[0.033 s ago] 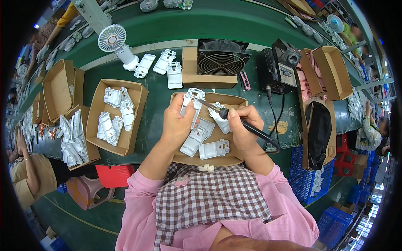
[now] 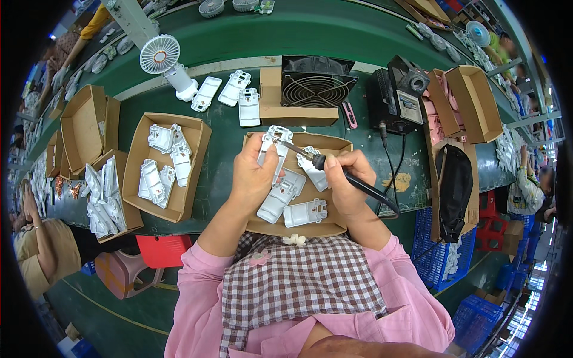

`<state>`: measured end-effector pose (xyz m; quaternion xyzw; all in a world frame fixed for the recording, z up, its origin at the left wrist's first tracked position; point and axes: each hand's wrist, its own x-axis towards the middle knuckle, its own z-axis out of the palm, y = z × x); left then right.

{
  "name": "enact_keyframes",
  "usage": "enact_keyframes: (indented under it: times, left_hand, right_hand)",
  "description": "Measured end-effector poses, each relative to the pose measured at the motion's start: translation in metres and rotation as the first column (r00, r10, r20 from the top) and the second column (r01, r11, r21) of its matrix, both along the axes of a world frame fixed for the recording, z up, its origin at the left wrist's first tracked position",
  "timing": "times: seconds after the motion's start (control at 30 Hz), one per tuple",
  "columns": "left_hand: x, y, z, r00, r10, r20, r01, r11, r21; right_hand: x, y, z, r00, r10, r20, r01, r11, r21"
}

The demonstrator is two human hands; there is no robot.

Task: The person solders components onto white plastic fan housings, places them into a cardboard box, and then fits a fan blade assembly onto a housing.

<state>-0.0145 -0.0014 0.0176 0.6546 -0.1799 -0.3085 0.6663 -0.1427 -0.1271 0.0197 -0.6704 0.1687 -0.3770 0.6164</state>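
Between the fingers and thumb of my left hand [image 2: 255, 170] is a white plastic housing [image 2: 278, 135], its upper end tilted up. My right hand [image 2: 350, 179] grips a soldering iron [image 2: 319, 161] by its black handle, and the iron's thin tip reaches to the upper part of that housing. Whether the tip touches it I cannot tell. Below both hands lies a shallow cardboard tray [image 2: 265, 227] with several more white housings [image 2: 305, 213] in it.
A second cardboard tray [image 2: 197, 173] of housings stands to the left. At the back are a white handheld fan [image 2: 160, 55], a black box fan [image 2: 316, 83] and a black soldering station [image 2: 397, 98]. The iron's cable [image 2: 382, 198] curves off to the right. Other people sit at both sides.
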Motion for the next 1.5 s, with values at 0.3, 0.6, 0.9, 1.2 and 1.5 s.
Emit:
enact_keyframes:
  times: [0.3, 0.6, 0.9, 1.2, 1.5]
  left_hand:
    - [-0.002, 0.0, 0.001, 0.999, -0.025, 0.028, 0.025, 1.0, -0.001]
    - [-0.001, -0.002, 0.0, 0.999, -0.03, 0.039, 0.029, 0.999, 0.017]
    - [0.004, 0.006, -0.022, 0.956, -0.084, 0.283, 0.053, 0.992, 0.116]
    - [0.057, 0.105, 0.049, 0.234, -0.351, 0.907, -0.294, 0.864, 0.41]
    - [0.139, 0.197, 0.019, -0.021, -0.859, 0.511, -0.35, 0.485, 0.801]
  right_hand:
    - [0.0, 0.0, 0.003, 1.0, 0.019, 0.0, -0.019, 1.0, 0.003]
    - [0.001, -0.002, 0.005, 0.998, 0.004, -0.061, -0.008, 0.998, -0.062]
    - [-0.001, 0.001, -0.003, 0.978, -0.104, 0.182, 0.116, 0.991, -0.059]
    - [0.001, -0.004, -0.003, 0.987, -0.055, 0.148, 0.075, 0.988, -0.136]
    - [0.001, -0.006, -0.003, 0.997, -0.016, 0.077, 0.026, 0.991, -0.133]
